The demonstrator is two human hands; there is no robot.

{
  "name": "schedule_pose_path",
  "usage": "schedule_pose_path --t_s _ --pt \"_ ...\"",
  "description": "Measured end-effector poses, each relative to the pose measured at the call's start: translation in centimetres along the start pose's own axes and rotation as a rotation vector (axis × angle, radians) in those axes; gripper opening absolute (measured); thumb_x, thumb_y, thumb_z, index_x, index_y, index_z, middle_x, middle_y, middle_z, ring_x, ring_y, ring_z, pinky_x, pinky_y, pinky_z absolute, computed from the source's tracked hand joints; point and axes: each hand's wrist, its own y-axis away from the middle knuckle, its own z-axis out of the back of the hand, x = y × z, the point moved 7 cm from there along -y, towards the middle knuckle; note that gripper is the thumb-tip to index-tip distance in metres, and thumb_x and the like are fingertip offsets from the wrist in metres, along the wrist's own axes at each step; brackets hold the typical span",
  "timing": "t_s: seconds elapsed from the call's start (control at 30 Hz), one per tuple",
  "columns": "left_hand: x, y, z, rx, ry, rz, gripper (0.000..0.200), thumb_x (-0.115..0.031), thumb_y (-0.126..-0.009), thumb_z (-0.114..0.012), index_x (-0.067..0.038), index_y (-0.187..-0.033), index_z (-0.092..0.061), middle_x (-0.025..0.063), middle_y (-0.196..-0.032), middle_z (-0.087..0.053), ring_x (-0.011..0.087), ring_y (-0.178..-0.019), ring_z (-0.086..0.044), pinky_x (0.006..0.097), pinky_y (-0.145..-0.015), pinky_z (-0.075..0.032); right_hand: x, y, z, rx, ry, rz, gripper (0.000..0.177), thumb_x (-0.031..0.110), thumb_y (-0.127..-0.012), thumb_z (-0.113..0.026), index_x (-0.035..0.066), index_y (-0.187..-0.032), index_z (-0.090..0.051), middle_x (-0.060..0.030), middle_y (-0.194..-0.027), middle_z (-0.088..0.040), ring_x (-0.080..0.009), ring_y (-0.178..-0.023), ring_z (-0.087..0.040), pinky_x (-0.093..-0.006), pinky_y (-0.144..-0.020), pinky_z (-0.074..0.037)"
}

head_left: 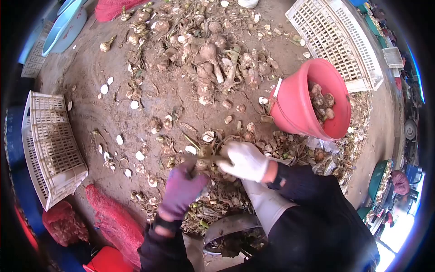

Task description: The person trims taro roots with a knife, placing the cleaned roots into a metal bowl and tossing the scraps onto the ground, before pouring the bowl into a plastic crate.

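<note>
At floor's near edge | bulb (205, 156) is clasped by left hand (181, 190) and right hand (247, 161), both curled tight | bucket (297, 109) is stood near.

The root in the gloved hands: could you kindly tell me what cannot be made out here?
Head view, root: partly covered by the right hand, and its outline is lost among the debris.
Head view, left hand: its curled fingers hide whatever it grips.
Head view, pink bucket: contents too small to identify.
</note>
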Motion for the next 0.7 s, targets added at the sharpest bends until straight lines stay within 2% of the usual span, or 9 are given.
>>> schedule_pose_path --t_s 0.07,0.13,0.2,0.27,0.37,0.5,0.57,0.67,0.7 --pt "-2.2 1.9 0.6 0.018 0.110 -0.020 0.019 -0.015 -0.075 -0.062 -0.004 -0.091 -0.065 0.0037 -0.057 -0.047 0.0152 -0.057 -0.055 0.0297 -0.057 -0.045 -4.2 -0.5 -2.3 0.097 0.098 -0.141 0.028 0.030 -0.082 -0.061 0.002 -0.077 -0.060 -0.0185 -0.073 -0.058 -0.0374 -0.069 -0.060 -0.0466 -0.064 -0.047" --pt "-0.2 2.4 1.2 0.079 0.119 0.096 0.034 -0.015 -0.076 -0.062 -0.001 -0.107 -0.060 0.0055 -0.074 -0.059 0.0129 -0.071 -0.060 0.0281 -0.063 -0.047 -3.7 0.7 -0.6 -0.041 0.035 -0.140 0.031 0.032 -0.083 -0.062 0.001 -0.079 -0.060 -0.0188 -0.070 -0.058 -0.0368 -0.068 -0.061 -0.0448 -0.062 -0.047" --pt "2.7 1.9 1.8 -0.008 0.407 0.058 0.054 -0.015 -0.078 -0.061 -0.001 -0.128 -0.047 0.0094 -0.099 -0.060 0.0127 -0.086 -0.059 0.0265 -0.071 -0.048 -2.1 0.6 0.1 -0.023 -0.182 -0.196 0.038 0.040 -0.084 -0.062 0.003 -0.091 -0.065 -0.0185 -0.070 -0.060 -0.0360 -0.070 -0.062 -0.0391 -0.061 -0.048" --pt "2.9 2.1 0.5 0.170 0.719 0.162 0.080 -0.014 -0.082 -0.061 -0.008 -0.147 -0.014 0.0143 -0.123 -0.050 0.0198 -0.100 -0.057 0.0312 -0.082 -0.049 -0.1 0.0 -1.2 0.109 -0.299 -0.161 0.037 0.040 -0.084 -0.063 0.004 -0.093 -0.065 -0.0192 -0.074 -0.062 -0.0352 -0.071 -0.064 -0.0389 -0.061 -0.048" --pt "1.4 3.0 -1.3 0.307 1.026 0.074 0.093 -0.001 -0.078 -0.061 -0.011 -0.149 -0.001 0.0138 -0.124 -0.050 0.0216 -0.104 -0.057 0.0347 -0.078 -0.052 2.9 -0.4 0.3 0.049 -0.081 -0.093 0.031 0.033 -0.085 -0.063 0.004 -0.096 -0.064 -0.0134 -0.074 -0.065 -0.0200 -0.062 -0.064 -0.0341 -0.057 -0.049" --pt "3.9 3.1 -1.4 0.200 0.849 0.000 0.082 -0.002 -0.080 -0.065 -0.007 -0.146 -0.017 0.0124 -0.124 -0.053 0.0246 -0.104 -0.060 0.0319 -0.083 -0.051 2.5 -0.5 -0.1 0.118 -0.477 -0.264 0.033 0.032 -0.087 -0.063 0.004 -0.104 -0.064 -0.0048 -0.065 -0.063 -0.0127 -0.055 -0.062 -0.0294 -0.054 -0.048" --pt "4.4 2.9 0.0 -0.013 0.181 -0.226 0.074 -0.003 -0.075 -0.071 -0.008 -0.138 -0.033 0.0061 -0.121 -0.053 0.0162 -0.110 -0.052 0.0304 -0.088 -0.046 3.3 -0.2 0.0 0.156 -0.569 -0.371 0.033 0.032 -0.087 -0.063 0.005 -0.105 -0.064 -0.0043 -0.064 -0.063 -0.0126 -0.055 -0.062 -0.0289 -0.054 -0.048" --pt "3.9 3.1 -0.4 0.111 0.709 -0.100 0.071 -0.008 -0.075 -0.074 -0.006 -0.135 -0.035 0.0044 -0.121 -0.054 0.0142 -0.110 -0.052 0.0311 -0.090 -0.046 3.8 -0.1 -0.3 0.209 -0.609 -0.443 0.036 0.036 -0.086 -0.062 0.006 -0.106 -0.064 -0.0059 -0.065 -0.064 -0.0136 -0.057 -0.064 -0.0294 -0.056 -0.049" --pt "3.3 3.5 -0.1 0.117 0.878 -0.035 0.072 -0.010 -0.076 -0.074 -0.004 -0.135 -0.033 0.0068 -0.121 -0.053 0.0165 -0.108 -0.054 0.0314 -0.092 -0.046 4.6 -0.6 0.2 0.109 -0.517 -0.275 0.035 0.035 -0.088 -0.061 0.004 -0.103 -0.063 -0.0108 -0.066 -0.061 -0.0202 -0.058 -0.061 -0.0334 -0.056 -0.047"
